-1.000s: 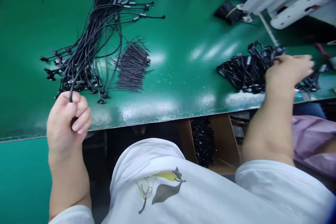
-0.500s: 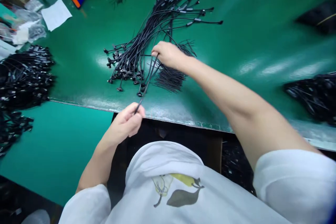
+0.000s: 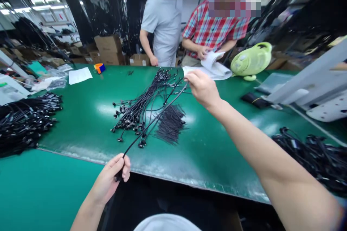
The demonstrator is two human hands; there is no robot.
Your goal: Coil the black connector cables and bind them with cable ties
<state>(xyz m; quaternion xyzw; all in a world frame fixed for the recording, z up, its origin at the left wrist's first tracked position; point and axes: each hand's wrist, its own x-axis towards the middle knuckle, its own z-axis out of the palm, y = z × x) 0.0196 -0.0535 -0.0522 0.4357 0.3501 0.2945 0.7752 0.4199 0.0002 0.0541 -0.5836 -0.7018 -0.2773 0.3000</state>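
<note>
A black cable [image 3: 154,120] stretches in a slant between my two hands, above the green table. My left hand [image 3: 112,173] is closed round its lower end, by the table's front edge, with a black connector showing below the fingers. My right hand [image 3: 202,88] pinches the cable farther up, raised over the far side of the table. Behind the held cable lies a bundle of black cables [image 3: 141,104] with connectors at both ends. A pile of short, thin black strips that look like cable ties [image 3: 171,124] lies just right of the bundle.
More cables are heaped at the left [image 3: 27,124] and right [image 3: 311,155]. A roll of orange and blue tape [image 3: 99,68] and a paper sheet [image 3: 80,75] lie at the back. Two people stand across the table; one handles papers [image 3: 213,65] beside a green fan-like object [image 3: 252,59].
My right hand has moved up and away to the right, drawing the cable out longer between my hands. The view has tilted up, bringing two people into sight.
</note>
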